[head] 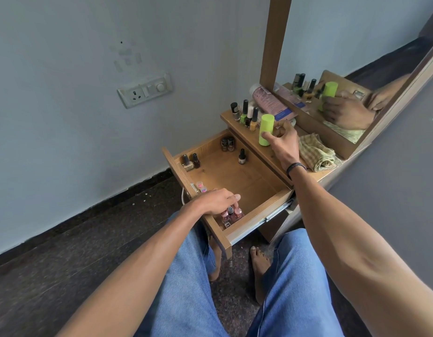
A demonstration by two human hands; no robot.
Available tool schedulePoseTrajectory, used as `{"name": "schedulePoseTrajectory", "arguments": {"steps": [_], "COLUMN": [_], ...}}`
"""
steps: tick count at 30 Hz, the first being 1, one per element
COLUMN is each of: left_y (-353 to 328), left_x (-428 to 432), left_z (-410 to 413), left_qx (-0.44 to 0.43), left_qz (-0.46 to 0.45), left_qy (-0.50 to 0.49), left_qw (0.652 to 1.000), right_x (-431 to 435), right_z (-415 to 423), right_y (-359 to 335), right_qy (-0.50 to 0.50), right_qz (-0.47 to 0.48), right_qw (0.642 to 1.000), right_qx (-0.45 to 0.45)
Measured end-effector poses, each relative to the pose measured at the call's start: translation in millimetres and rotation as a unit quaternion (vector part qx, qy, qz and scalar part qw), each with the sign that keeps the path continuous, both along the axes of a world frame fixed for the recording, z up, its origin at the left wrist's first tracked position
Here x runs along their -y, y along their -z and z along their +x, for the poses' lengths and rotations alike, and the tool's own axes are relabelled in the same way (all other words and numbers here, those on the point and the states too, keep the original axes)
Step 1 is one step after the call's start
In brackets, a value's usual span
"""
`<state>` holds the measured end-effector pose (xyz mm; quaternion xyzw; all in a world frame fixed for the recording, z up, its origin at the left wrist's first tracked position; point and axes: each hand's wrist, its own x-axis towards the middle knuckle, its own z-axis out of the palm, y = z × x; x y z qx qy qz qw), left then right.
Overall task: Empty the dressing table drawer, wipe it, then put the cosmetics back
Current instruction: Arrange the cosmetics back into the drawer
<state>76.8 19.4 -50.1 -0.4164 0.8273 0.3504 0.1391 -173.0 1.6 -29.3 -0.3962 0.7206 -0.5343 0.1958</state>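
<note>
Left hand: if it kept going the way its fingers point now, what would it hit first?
The pink nail polish bottles in the drawer's near corner. The left hand angles down over them, fingertips apparently touching the caps, though depth is unclear.

open wooden drawer (237,176) pulled out of dressing table. left hand (214,201) over near corner, fingers bent down onto caps of pink polish bottles (231,215), grip unclear. right hand (282,141) holds green bottle (266,129) about upright at the tabletop (253,139) edge. row of nail polishes (245,115) just beside it, checked cloth (316,154) behind the wrist. in the drawer: two bottles (191,161) front left, two dark bottles (227,143) far corner, single black bottle (241,156) near them. mirror (351,57) reflects hand and bottle.
</note>
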Motion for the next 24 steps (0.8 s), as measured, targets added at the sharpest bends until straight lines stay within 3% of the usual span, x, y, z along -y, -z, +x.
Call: {"name": "schedulePoseTrajectory", "arguments": {"steps": [6,12,18,24], "left_y": [3.4,1.5,-1.4,3.4], "left_x": [3.3,8.0,9.7,18.2], "left_z": [1.5,11.0,29.1,42.3], "left_qx": [-0.055,-0.164,-0.274,-0.33], "left_qz": [0.02,-0.061,-0.127,-0.133], "left_qy": [-0.028,-0.12,-0.236,-0.317], "left_qw": [0.998,0.977,0.924,0.879], "right_x": [-0.6,-1.8,-14.0,-40.5], "right_z": [-0.2,1.3,15.1,56.6], "right_y": [-1.2,-3.2,-5.3,12.2], "right_qy": [0.005,0.011,-0.045,-0.155], "right_qz": [-0.003,-0.015,-0.016,-0.006], "right_qw": [1.0,1.0,0.999,0.988], "right_qx": [-0.004,0.001,-0.015,0.018]}}
